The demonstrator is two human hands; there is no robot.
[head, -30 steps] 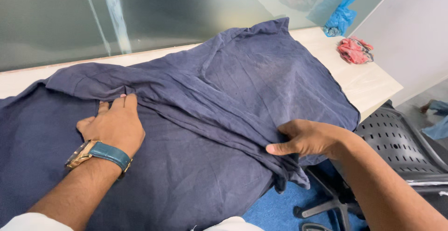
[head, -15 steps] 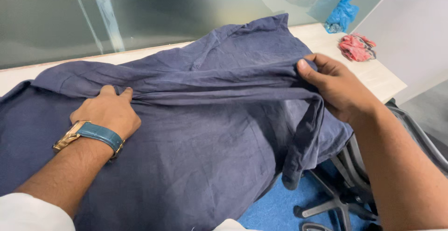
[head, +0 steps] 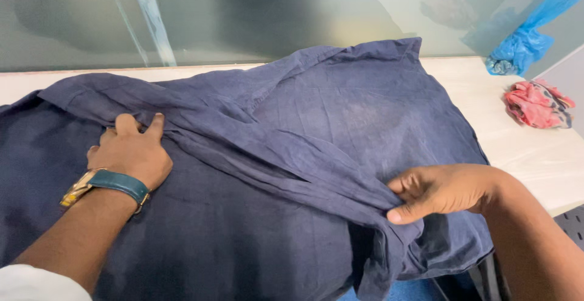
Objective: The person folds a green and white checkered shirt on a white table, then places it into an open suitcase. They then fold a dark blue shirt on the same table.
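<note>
Across the pale table [head: 535,155], one navy cloth garment [head: 316,131] lies spread, its near right edge hanging over the table's rim. One left hand [head: 129,154], wearing a wristwatch [head: 106,185], presses flat on a fold, fingers together. One right hand [head: 441,190] pinches a bunched edge. Judged soft, light and limp, the garment is best gripped at folds or hems. One red rag [head: 536,103] and one blue plastic bag [head: 526,42] sit far right.

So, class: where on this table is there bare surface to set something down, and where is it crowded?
Bare table shows at the right, between the navy garment, the red cloth and the near edge, and in a strip along the glass partition. The rest is crowded: the garment, with the left hand pressing and the right hand pinching it.
</note>
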